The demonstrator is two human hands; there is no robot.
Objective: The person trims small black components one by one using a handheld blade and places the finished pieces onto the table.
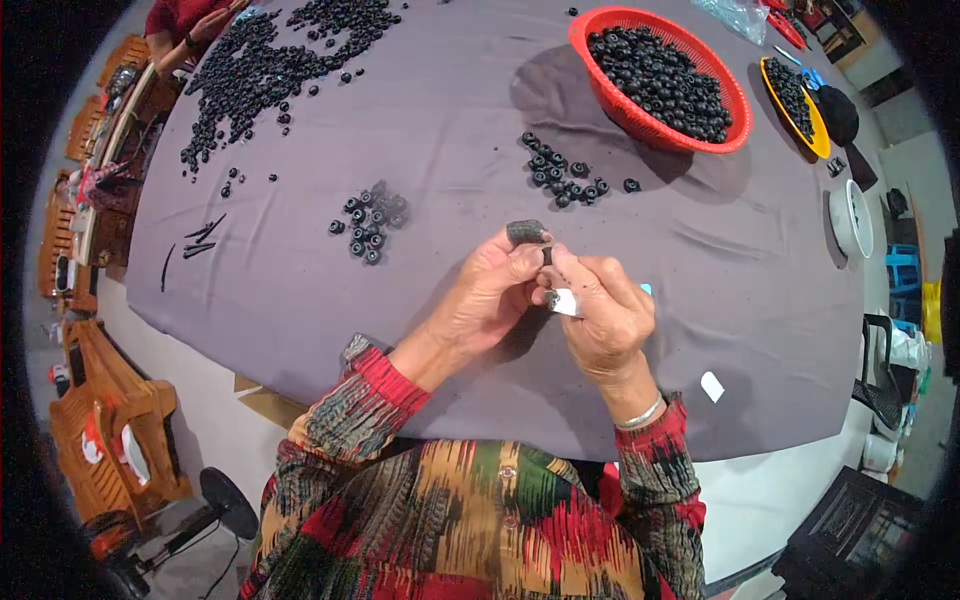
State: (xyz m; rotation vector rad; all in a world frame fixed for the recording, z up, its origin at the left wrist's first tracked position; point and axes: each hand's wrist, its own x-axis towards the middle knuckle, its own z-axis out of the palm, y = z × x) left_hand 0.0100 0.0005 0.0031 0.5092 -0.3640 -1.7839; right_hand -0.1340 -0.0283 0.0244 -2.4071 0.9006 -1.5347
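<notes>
My left hand [488, 285] and my right hand [612, 315] meet over the front middle of the cloth-covered table. Between their fingertips they pinch a small black part [547, 257], mostly hidden by the fingers. A dark wrap [525, 232] covers one fingertip of my left hand. At the fingers of my right hand a white piece [565, 301] shows; whether it is held or wrapped on a finger I cannot tell. Beyond the hands lie two small groups of round black parts with holes, one on the left [371, 222] and one on the right [562, 172].
A red plastic basket [740, 120] full of black parts stands at the far right, a yellow tray [820, 140] and a white bowl [846, 222] beyond it. Many black parts [240, 85] spread across the far left, near another person's hand [208, 24]. Black strips [200, 240] lie leftward.
</notes>
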